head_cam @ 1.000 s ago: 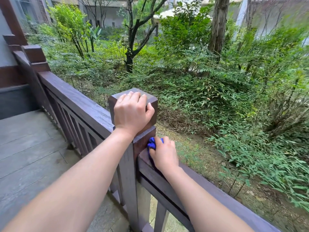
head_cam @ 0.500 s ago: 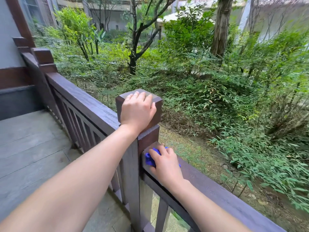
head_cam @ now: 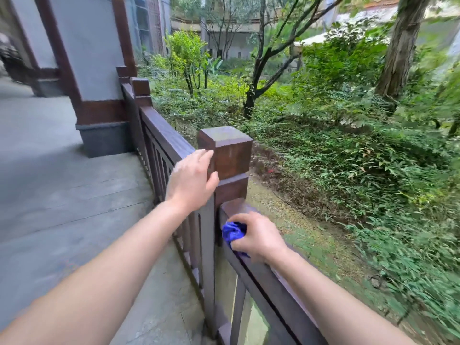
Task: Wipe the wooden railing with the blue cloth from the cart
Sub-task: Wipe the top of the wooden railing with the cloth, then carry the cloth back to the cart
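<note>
A dark brown wooden railing (head_cam: 263, 275) runs from the lower right to a square post (head_cam: 230, 155) and on to the far left (head_cam: 161, 130). My right hand (head_cam: 258, 236) is closed on a bunched blue cloth (head_cam: 232, 231), pressed against the rail's top and near side just right of the post. My left hand (head_cam: 191, 179) is off the post cap, fingers spread, beside the post's left face and holding nothing. The cart is not in view.
Grey stone paving (head_cam: 62, 195) lies left of the railing. A grey pillar with brown trim (head_cam: 94, 78) stands at the rail's far end. Dense green bushes (head_cam: 361, 158) and trees (head_cam: 403, 46) fill the ground beyond the rail.
My left hand has lifted off the post cap and moved to the post's left side. My right hand with the cloth slid along the rail near the post. The view swung left.
</note>
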Action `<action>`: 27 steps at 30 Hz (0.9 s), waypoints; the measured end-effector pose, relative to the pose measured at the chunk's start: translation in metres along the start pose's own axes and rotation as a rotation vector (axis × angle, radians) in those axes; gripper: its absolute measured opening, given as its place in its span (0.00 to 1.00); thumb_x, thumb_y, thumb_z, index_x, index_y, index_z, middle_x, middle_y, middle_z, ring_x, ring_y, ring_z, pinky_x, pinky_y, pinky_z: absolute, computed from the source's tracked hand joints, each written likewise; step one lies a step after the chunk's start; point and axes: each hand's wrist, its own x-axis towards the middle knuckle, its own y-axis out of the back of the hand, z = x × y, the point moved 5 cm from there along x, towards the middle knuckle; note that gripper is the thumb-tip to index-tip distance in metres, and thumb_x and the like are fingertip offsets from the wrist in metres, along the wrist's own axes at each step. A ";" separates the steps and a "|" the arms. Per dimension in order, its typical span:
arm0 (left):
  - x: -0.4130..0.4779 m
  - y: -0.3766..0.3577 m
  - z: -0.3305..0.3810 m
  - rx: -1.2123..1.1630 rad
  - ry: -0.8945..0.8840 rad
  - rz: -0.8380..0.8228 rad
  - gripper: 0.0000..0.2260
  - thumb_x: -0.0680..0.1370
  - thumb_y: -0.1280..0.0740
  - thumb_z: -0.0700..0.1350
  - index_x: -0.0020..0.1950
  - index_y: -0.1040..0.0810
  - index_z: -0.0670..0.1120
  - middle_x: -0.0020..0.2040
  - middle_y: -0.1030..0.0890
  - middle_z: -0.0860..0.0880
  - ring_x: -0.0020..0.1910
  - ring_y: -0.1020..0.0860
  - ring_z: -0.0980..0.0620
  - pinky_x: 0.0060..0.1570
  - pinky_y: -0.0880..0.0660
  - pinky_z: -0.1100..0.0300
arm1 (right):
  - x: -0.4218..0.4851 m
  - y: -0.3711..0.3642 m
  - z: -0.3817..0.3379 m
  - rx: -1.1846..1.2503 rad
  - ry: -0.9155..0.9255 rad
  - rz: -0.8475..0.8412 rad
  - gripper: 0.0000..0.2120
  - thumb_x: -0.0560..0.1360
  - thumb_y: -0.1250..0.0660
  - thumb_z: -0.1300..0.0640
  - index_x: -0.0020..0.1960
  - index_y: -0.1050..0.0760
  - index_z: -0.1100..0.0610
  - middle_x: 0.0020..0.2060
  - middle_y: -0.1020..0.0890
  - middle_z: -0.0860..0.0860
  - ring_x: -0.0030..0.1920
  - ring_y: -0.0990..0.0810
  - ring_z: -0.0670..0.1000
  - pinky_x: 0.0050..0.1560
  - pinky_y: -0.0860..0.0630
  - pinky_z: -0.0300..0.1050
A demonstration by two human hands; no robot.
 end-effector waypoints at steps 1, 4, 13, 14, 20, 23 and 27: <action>-0.019 0.002 -0.006 0.049 0.041 -0.016 0.27 0.75 0.43 0.54 0.71 0.28 0.42 0.70 0.26 0.39 0.68 0.28 0.39 0.66 0.30 0.44 | -0.002 0.003 -0.004 0.014 0.019 0.016 0.24 0.58 0.32 0.49 0.55 0.22 0.42 0.45 0.18 0.49 0.48 0.21 0.50 0.46 0.25 0.43; -0.075 0.011 -0.026 0.175 0.207 -0.110 0.27 0.77 0.41 0.56 0.74 0.31 0.45 0.71 0.29 0.39 0.71 0.32 0.39 0.68 0.33 0.42 | -0.011 0.011 -0.021 0.046 0.092 0.049 0.22 0.61 0.31 0.51 0.55 0.21 0.42 0.43 0.20 0.50 0.46 0.22 0.52 0.43 0.27 0.43; -0.208 0.084 -0.058 0.315 0.521 -0.154 0.27 0.81 0.44 0.60 0.79 0.41 0.53 0.78 0.38 0.44 0.77 0.42 0.44 0.73 0.41 0.44 | -0.051 0.004 -0.088 0.247 0.260 -0.004 0.21 0.61 0.30 0.53 0.53 0.22 0.41 0.45 0.21 0.44 0.47 0.22 0.47 0.47 0.25 0.44; -0.220 0.092 -0.059 0.315 0.544 -0.153 0.27 0.81 0.44 0.60 0.79 0.41 0.53 0.78 0.38 0.43 0.77 0.42 0.44 0.73 0.40 0.45 | -0.056 0.000 -0.097 0.254 0.280 -0.010 0.21 0.61 0.30 0.52 0.54 0.22 0.41 0.45 0.21 0.44 0.47 0.22 0.47 0.46 0.26 0.43; -0.294 0.143 -0.065 0.385 0.643 -0.135 0.38 0.72 0.57 0.67 0.77 0.36 0.51 0.75 0.33 0.41 0.74 0.35 0.41 0.68 0.35 0.45 | -0.090 -0.019 -0.161 0.280 0.391 -0.070 0.22 0.61 0.30 0.51 0.55 0.22 0.41 0.44 0.23 0.43 0.46 0.23 0.45 0.45 0.28 0.40; -0.338 0.167 -0.073 0.415 0.718 -0.148 0.35 0.74 0.54 0.65 0.77 0.35 0.51 0.75 0.33 0.41 0.74 0.36 0.41 0.69 0.36 0.44 | -0.117 -0.033 -0.195 0.286 0.442 -0.120 0.21 0.62 0.29 0.51 0.54 0.22 0.41 0.44 0.22 0.44 0.46 0.23 0.46 0.47 0.26 0.43; -0.407 0.202 -0.077 0.466 0.784 -0.168 0.34 0.74 0.52 0.64 0.76 0.34 0.50 0.75 0.32 0.40 0.74 0.35 0.40 0.70 0.35 0.43 | -0.161 -0.058 -0.238 0.300 0.478 -0.187 0.19 0.62 0.30 0.51 0.52 0.22 0.40 0.44 0.22 0.44 0.46 0.22 0.47 0.48 0.25 0.44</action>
